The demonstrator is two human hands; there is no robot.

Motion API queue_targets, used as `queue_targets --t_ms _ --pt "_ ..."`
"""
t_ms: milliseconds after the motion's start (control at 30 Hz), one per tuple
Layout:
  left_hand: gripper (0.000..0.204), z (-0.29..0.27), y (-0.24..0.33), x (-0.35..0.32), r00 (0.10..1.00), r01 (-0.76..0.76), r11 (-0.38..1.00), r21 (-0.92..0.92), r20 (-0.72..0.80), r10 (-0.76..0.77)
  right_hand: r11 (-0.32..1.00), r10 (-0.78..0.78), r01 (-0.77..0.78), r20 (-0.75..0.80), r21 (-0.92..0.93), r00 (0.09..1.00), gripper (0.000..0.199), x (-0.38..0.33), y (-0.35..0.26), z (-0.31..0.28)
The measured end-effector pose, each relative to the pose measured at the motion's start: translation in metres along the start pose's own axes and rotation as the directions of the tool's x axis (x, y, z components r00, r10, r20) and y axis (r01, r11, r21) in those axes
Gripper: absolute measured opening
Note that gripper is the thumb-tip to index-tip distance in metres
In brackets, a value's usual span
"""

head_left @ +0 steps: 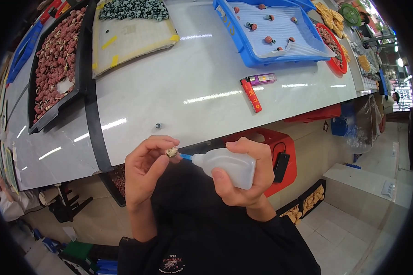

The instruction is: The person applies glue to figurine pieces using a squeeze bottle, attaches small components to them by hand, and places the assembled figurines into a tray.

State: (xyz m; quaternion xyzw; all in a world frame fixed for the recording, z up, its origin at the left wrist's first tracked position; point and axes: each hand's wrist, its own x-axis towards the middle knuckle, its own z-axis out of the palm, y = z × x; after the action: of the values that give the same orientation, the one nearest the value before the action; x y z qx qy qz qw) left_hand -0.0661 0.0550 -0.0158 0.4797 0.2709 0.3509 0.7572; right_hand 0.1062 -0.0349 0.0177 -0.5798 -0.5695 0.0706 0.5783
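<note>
My left hand (147, 167) pinches a small cream-coloured, rounded piece (171, 152) between thumb and fingers, just in front of the table's near edge. My right hand (248, 176) is wrapped round a whitish squeeze bottle (227, 166), tilted sideways. The bottle's blue nozzle (185, 156) points left and meets or nearly meets the cream piece; the exact contact is too small to tell. A single small dark green piece (158, 125) sits on the white table (156, 98) beyond my left hand.
A black tray (85, 68) of reddish bumpy pieces stands left. Beside it, a board (133, 43) with yellow tape bears many dark green pieces (133, 10). A blue tray (280, 59) holds several red pieces, near red and purple lighters (251, 95) (263, 79). Far right is a red basket (342, 66).
</note>
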Motion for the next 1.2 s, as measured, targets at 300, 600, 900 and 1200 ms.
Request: queue_targets --t_ms 300,600,900,1200 --pt "0.02 -0.001 0.001 0.0 1.0 0.002 1.0 -0.002 0.0 -0.002 1.0 0.027 -0.027 -0.001 -0.001 1.0 0.04 -0.001 0.001 0.0" --pt "0.02 -0.007 0.0 -0.003 0.994 0.054 0.998 -0.027 -0.095 -0.056 0.989 0.143 -0.144 -0.013 -0.039 0.99 0.04 -0.002 0.003 0.002" --pt "0.022 -0.038 0.01 0.005 0.955 -0.076 0.991 0.106 -0.278 0.103 0.844 0.449 -0.431 0.018 0.319 0.893 0.036 0.012 0.05 0.032" --pt "0.021 -0.057 0.008 0.012 0.939 -0.118 0.989 0.088 -0.314 0.14 0.96 0.274 -0.275 0.026 0.046 0.961 0.04 0.057 0.091 0.067"
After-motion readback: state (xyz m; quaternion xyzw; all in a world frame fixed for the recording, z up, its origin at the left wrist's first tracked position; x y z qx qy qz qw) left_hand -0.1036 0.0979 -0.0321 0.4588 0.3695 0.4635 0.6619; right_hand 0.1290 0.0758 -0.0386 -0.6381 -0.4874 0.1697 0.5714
